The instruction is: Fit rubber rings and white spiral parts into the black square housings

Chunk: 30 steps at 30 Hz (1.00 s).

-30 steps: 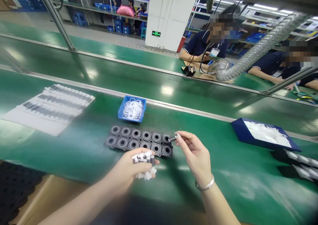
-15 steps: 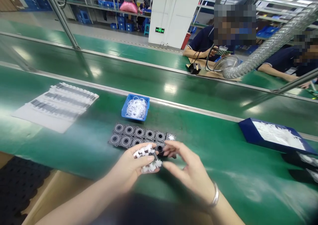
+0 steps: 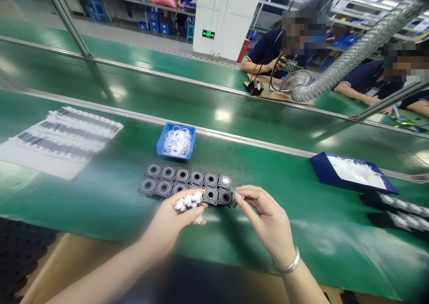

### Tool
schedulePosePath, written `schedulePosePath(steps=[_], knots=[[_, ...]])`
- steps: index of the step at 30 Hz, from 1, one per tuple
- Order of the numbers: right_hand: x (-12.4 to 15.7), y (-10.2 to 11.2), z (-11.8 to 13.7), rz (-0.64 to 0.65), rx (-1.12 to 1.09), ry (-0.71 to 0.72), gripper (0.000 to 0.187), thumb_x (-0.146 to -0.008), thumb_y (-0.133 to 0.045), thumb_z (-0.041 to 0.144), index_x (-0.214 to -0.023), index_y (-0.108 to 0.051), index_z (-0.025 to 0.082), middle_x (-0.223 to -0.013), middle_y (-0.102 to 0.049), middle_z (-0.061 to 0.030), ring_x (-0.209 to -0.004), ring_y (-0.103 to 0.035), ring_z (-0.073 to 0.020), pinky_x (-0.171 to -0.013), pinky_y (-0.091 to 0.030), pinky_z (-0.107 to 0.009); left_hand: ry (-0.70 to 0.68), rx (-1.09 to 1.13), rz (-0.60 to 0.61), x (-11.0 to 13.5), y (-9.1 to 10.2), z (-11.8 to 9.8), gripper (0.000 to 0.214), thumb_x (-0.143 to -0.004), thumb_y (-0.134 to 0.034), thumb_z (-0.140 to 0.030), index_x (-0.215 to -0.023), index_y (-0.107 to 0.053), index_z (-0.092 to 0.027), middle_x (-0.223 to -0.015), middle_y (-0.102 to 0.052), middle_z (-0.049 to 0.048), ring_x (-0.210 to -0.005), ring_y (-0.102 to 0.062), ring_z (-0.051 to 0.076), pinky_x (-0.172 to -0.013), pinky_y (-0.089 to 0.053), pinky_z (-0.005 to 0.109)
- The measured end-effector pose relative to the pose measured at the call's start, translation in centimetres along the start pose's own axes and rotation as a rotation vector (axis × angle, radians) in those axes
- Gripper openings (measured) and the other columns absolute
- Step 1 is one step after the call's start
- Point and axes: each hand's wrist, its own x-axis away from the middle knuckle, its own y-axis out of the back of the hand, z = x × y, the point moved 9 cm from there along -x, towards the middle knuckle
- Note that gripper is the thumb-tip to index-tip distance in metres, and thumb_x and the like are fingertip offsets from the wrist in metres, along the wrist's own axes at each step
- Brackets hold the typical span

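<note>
Two rows of black square housings [image 3: 182, 184] with round sockets lie on the green bench in front of me. The far right housing [image 3: 225, 181] has a white impeller seated in it. My left hand [image 3: 174, 221] is closed around a bunch of small white impellers [image 3: 188, 201], just in front of the near row. My right hand [image 3: 266, 219] pinches one white impeller [image 3: 238, 195] between thumb and fingertips, right beside the near row's right end.
A small blue tray of white rings [image 3: 177, 140] stands behind the housings. Sheets with strips of parts [image 3: 60, 136] lie at the left. A dark blue tray of white parts [image 3: 351, 173] sits at the right, black parts beyond it. Co-workers sit across the conveyor.
One second ago my right hand held a part over the far right housing; that housing now holds a white impeller. The hand went to my left hand and came back pinching another impeller.
</note>
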Motion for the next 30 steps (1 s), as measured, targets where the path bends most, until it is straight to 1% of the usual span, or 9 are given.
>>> schedulePosePath(steps=[7, 11, 14, 16, 18, 20, 23, 27, 30], knots=[[-0.8, -1.5, -0.1, 0.005, 0.184, 0.200, 0.011, -0.095, -0.054, 0.022, -0.105, -0.060, 0.024, -0.105, -0.065, -0.0084, -0.101, -0.064, -0.0195, -0.086, -0.059, -0.037, 0.016, 0.004, 0.038, 0.2, -0.3, 0.3, 0.040, -0.072, -0.082, -0.023, -0.108, -0.068, -0.015, -0.092, -0.070, 0.0087, -0.097, -0.067, 0.027, -0.074, -0.061, 0.035], [-0.7, -2.1, 1.1, 0.091, 0.291, 0.306, 0.018, -0.091, -0.061, 0.025, -0.109, -0.061, 0.023, -0.111, -0.064, -0.0096, -0.107, -0.061, -0.0235, -0.094, -0.053, -0.044, -0.003, -0.016, 0.065, 0.1, -0.5, 0.3, 0.036, -0.071, -0.082, -0.023, -0.103, -0.067, -0.015, -0.092, -0.068, 0.0069, -0.098, -0.067, 0.027, -0.075, -0.060, 0.036], [-0.7, -2.2, 2.6, 0.163, 0.219, 0.270, 0.034, -0.088, -0.067, 0.030, -0.120, -0.057, 0.024, -0.119, -0.060, -0.0109, -0.111, -0.058, -0.0253, -0.094, -0.051, -0.044, -0.016, -0.073, 0.116, 0.0, -1.1, 0.3, 0.041, -0.073, -0.080, -0.022, -0.111, -0.065, -0.017, -0.094, -0.068, 0.0072, -0.098, -0.066, 0.026, -0.078, -0.058, 0.036], [-0.6, -3.1, 3.7, 0.262, 0.086, 0.225, 0.040, -0.088, -0.066, 0.031, -0.126, -0.054, 0.025, -0.114, -0.062, -0.0091, -0.101, -0.062, -0.0217, -0.087, -0.054, -0.038, -0.052, -0.146, 0.135, 0.0, -1.3, 0.1, 0.051, -0.074, -0.078, -0.020, -0.121, -0.060, -0.019, -0.095, -0.068, 0.0066, -0.095, -0.065, 0.024, -0.079, -0.055, 0.033], [-0.5, -4.4, 4.6, 0.348, -0.016, 0.199, 0.031, -0.091, -0.064, 0.031, -0.121, -0.059, 0.026, -0.102, -0.066, -0.0053, -0.086, -0.063, -0.0172, -0.079, -0.055, -0.032, -0.111, -0.256, 0.122, 0.0, -1.1, -0.2, 0.051, -0.075, -0.077, -0.019, -0.122, -0.058, -0.021, -0.094, -0.067, 0.0047, -0.089, -0.064, 0.020, -0.077, -0.051, 0.029], [-0.6, -5.2, 4.9, 0.368, -0.052, 0.171, 0.019, -0.092, -0.062, 0.031, -0.111, -0.064, 0.026, -0.092, -0.067, -0.0028, -0.078, -0.063, -0.0150, -0.074, -0.055, -0.030, -0.158, -0.370, 0.107, -0.1, -0.8, -0.4, 0.038, -0.075, -0.076, -0.019, -0.111, -0.063, -0.020, -0.092, -0.066, 0.0033, -0.084, -0.061, 0.018, -0.075, -0.049, 0.027], [-1.4, -5.2, 4.1, 0.308, -0.090, 0.114, 0.014, -0.091, -0.063, 0.033, -0.102, -0.068, 0.025, -0.090, -0.069, -0.0033, -0.078, -0.065, -0.0152, -0.071, -0.056, -0.028, -0.163, -0.409, 0.101, -0.2, -0.3, -0.6, 0.027, -0.077, -0.075, -0.023, -0.102, -0.066, -0.019, -0.092, -0.066, 0.0042, -0.084, -0.061, 0.018, -0.076, -0.049, 0.028], [-3.7, -3.2, 1.3, 0.102, -0.163, -0.005, 0.018, -0.091, -0.062, 0.034, -0.104, -0.066, 0.021, -0.095, -0.070, -0.0064, -0.082, -0.068, -0.0167, -0.073, -0.058, -0.030, -0.112, -0.246, 0.084, -0.5, 0.1, -1.0, 0.030, -0.080, -0.074, -0.028, -0.106, -0.061, -0.018, -0.095, -0.070, 0.0080, -0.092, -0.065, 0.023, -0.082, -0.054, 0.035], [-5.2, -2.9, -0.2, 0.073, -0.038, 0.019, 0.022, -0.092, -0.060, 0.034, -0.110, -0.063, 0.021, -0.097, -0.070, -0.0059, -0.085, -0.068, -0.0169, -0.079, -0.058, -0.032, -0.109, -0.175, 0.066, -0.6, 0.1, -1.5, 0.028, -0.081, -0.073, -0.026, -0.105, -0.062, -0.017, -0.097, -0.070, 0.0084, -0.094, -0.065, 0.022, -0.085, -0.056, 0.036]])
